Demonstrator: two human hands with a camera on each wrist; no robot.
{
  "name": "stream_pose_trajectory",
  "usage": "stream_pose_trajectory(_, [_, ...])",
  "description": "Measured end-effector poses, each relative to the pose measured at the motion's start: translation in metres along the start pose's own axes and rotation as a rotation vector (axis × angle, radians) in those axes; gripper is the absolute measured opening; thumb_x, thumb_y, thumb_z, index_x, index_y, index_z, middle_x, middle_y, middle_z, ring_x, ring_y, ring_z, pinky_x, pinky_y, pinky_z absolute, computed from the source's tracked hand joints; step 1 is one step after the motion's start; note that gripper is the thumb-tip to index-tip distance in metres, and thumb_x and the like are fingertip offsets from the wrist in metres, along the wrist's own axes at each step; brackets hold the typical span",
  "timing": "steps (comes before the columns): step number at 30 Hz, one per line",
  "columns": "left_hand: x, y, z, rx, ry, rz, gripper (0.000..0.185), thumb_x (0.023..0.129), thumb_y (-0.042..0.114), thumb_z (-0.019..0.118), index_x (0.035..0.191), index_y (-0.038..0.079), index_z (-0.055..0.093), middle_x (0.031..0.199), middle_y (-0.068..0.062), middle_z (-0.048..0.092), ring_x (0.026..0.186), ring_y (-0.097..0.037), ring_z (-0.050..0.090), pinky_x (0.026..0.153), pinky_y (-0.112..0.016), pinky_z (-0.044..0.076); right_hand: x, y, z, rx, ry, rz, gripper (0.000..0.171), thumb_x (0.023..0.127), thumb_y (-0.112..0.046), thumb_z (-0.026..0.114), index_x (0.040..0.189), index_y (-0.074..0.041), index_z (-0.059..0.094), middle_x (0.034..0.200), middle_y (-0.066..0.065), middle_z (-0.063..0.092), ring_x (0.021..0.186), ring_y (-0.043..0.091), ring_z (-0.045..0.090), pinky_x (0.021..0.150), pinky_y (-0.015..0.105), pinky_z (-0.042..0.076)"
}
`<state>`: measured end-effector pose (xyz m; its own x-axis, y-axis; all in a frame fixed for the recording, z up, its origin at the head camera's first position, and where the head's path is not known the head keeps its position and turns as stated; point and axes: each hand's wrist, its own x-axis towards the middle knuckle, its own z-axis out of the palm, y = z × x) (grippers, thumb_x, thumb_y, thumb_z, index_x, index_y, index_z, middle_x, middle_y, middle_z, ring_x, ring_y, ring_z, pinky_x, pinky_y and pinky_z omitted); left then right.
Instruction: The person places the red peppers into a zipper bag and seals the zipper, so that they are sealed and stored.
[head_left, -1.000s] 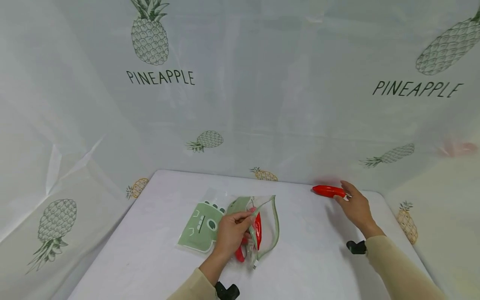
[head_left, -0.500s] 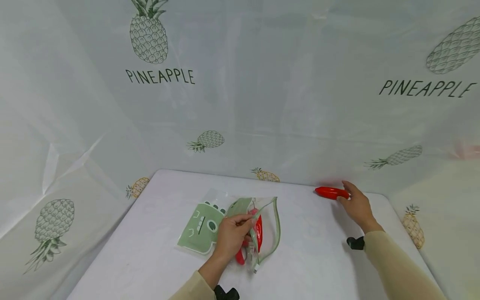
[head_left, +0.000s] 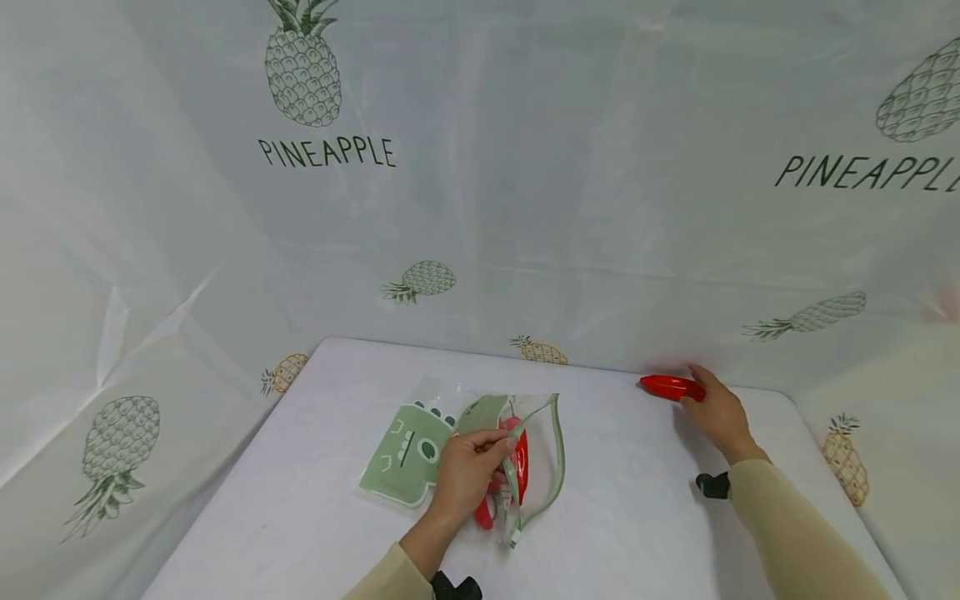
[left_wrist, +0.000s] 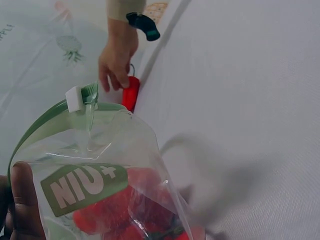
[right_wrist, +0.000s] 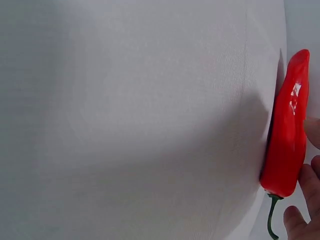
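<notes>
In the head view my left hand [head_left: 463, 475] pinches the green-trimmed rim of a clear zip bag [head_left: 555, 467] and holds its mouth wide. Several shiny red peppers [left_wrist: 150, 200] show through the plastic in the left wrist view, below a green "NIU+" label. At the table's far right edge lies another long red chili pepper [head_left: 670, 387] with a thin green stem. My right hand [head_left: 718, 417] is around its stem end, thumb on the near side and a finger beyond. In the right wrist view the fingertips [right_wrist: 309, 187] are against the pepper's side.
A flat green pouch with a cartoon face [head_left: 401, 458] lies left of the bag on the white table [head_left: 300, 500]. Sheeting printed with pineapples [head_left: 303, 79] rises behind the table's far edge and along its sides.
The right hand has moved in from the stem onto the pepper's end, covering the stem in the head view. The left hand keeps its hold on the bag rim. The head view has shifted slightly.
</notes>
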<state>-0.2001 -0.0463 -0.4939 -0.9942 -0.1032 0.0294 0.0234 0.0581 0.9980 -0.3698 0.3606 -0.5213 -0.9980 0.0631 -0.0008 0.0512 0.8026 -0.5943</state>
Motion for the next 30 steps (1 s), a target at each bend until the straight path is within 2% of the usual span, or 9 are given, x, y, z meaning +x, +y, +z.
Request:
stream_pose_trajectory(8, [-0.002, -0.004, 0.001, 0.022, 0.0, 0.004, 0.024, 0.097, 0.02, 0.079, 0.115, 0.004, 0.081, 0.087, -0.011, 0.077, 0.055, -0.011, 0.068, 0.055, -0.028, 0.061, -0.007, 0.002, 0.001, -0.002, -0.019, -0.019, 0.072, 0.101, -0.012, 0.065, 0.163, 0.0, 0.029, 0.152, 0.039, 0.042, 0.132, 0.058, 0.043, 0.107, 0.071, 0.048])
stream_pose_trajectory(14, [-0.004, -0.003, 0.001, 0.042, 0.005, 0.007, 0.023, 0.097, 0.02, 0.078, 0.114, 0.006, 0.081, 0.083, -0.007, 0.074, 0.056, -0.017, 0.069, 0.055, -0.032, 0.062, -0.017, 0.002, 0.002, -0.008, -0.077, -0.029, 0.069, 0.101, -0.012, 0.067, 0.16, 0.002, 0.034, 0.151, 0.036, 0.043, 0.129, 0.055, 0.045, 0.107, 0.068, 0.049])
stream_pose_trajectory(20, [-0.005, -0.005, 0.001, 0.046, 0.001, 0.006, 0.023, 0.097, 0.019, 0.078, 0.115, 0.006, 0.081, 0.08, -0.005, 0.072, 0.056, -0.018, 0.069, 0.054, -0.032, 0.061, -0.027, 0.003, 0.002, -0.027, -0.141, -0.066, 0.066, 0.1, -0.015, 0.07, 0.156, 0.005, 0.039, 0.15, 0.037, 0.046, 0.13, 0.054, 0.048, 0.107, 0.069, 0.048])
stream_pose_trajectory(25, [-0.006, -0.005, 0.002, 0.028, 0.0, -0.008, 0.024, 0.096, 0.019, 0.079, 0.115, 0.004, 0.081, 0.08, -0.006, 0.072, 0.055, -0.018, 0.069, 0.052, -0.026, 0.058, -0.034, 0.001, 0.002, -0.04, -0.164, -0.081, 0.065, 0.1, -0.018, 0.071, 0.154, 0.004, 0.043, 0.145, 0.036, 0.051, 0.125, 0.052, 0.051, 0.105, 0.068, 0.05])
stream_pose_trajectory(30, [-0.007, -0.001, 0.003, 0.005, -0.004, -0.016, 0.025, 0.096, 0.019, 0.079, 0.115, 0.004, 0.08, 0.081, -0.006, 0.072, 0.055, -0.015, 0.068, 0.051, -0.022, 0.054, -0.038, -0.003, 0.0, -0.064, -0.206, -0.09, 0.06, 0.098, -0.019, 0.072, 0.149, 0.004, 0.05, 0.136, 0.034, 0.056, 0.116, 0.047, 0.055, 0.099, 0.061, 0.056])
